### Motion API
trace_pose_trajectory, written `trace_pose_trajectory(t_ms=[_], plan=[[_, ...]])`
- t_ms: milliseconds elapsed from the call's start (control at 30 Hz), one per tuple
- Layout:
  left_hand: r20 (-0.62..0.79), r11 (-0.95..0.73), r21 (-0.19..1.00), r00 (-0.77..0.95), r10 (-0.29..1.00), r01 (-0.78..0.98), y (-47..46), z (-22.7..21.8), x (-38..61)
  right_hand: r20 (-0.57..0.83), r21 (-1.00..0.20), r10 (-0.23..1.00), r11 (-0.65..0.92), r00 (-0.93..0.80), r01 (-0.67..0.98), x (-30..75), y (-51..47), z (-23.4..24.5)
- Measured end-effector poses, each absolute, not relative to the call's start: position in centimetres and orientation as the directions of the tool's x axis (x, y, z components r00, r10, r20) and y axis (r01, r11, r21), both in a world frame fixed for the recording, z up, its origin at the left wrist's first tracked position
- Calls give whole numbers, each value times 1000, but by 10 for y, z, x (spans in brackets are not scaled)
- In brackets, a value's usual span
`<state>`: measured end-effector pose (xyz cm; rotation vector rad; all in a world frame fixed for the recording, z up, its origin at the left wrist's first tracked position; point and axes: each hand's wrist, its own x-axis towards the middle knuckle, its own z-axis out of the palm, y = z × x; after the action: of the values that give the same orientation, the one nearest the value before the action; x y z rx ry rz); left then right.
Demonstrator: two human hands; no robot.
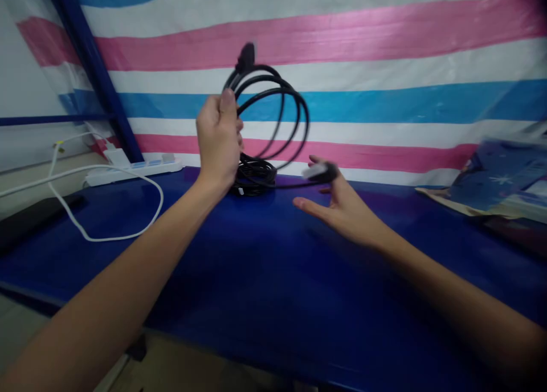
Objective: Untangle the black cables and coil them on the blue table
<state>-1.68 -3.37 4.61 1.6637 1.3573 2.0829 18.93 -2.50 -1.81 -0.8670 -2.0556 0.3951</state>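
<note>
My left hand (219, 138) is closed round a black cable (304, 110), held up in loose loops above the blue table. One dark plug (247, 58) of the cable sticks up over the thumb. To the right, the cable's other connector (327, 173), with a pale tag, is blurred in front of my right hand (344, 207). That hand has its thumb and fingers apart and does not grip the connector; whether they touch I cannot tell. Behind the left wrist, a coiled bundle of black cable (256, 175) lies on the table, partly hidden.
At the left, a white power strip (149, 167) with an adapter and a looping white cord (106, 239) lies near a dark flat object (38, 218). A blue printed package (499, 175) sits at the right. Striped sheeting (342, 33) hangs behind the blue table (265, 289).
</note>
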Motion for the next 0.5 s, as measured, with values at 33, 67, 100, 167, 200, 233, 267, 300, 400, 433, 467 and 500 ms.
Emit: trace_pose_trajectory(t_ms=[33,67,100,167,200,233,267,300,400,433,467,500], plan=[[642,-601,762,-399,655,241,-36,46,-5,617,-581,691,722,-375,375,186,-28,-16],[567,-587,805,-398,721,84,-38,45,6,634,-618,699,715,-331,326,184,-30,-13],[478,-533,843,-360,801,-65,-40,44,17,639,-659,720,694,-271,289,183,-32,-11],[266,-304,911,-166,950,-278,-44,37,33,624,-721,766,640,-153,265,187,-31,-5],[155,-163,925,-52,987,-343,-45,32,39,618,-736,779,620,-105,271,191,-29,-3],[50,-30,923,41,998,-383,-47,26,45,614,-743,786,605,-70,286,196,-27,-1],[-46,86,912,108,993,-400,-47,20,50,607,-745,793,592,-54,309,202,-24,2],[-127,176,901,145,981,-397,-47,13,55,598,-739,799,578,-59,346,209,-21,3],[-229,255,936,132,965,-242,-41,-9,66,558,-599,811,539,-174,592,228,-10,7],[-224,240,959,117,968,-149,-37,-15,68,558,-504,802,530,-211,681,234,-7,8],[-216,224,972,112,970,-66,-33,-20,68,566,-414,789,523,-239,745,240,-3,9],[-192,191,981,110,975,18,-27,-22,66,581,-364,775,523,-251,771,244,-1,9]])
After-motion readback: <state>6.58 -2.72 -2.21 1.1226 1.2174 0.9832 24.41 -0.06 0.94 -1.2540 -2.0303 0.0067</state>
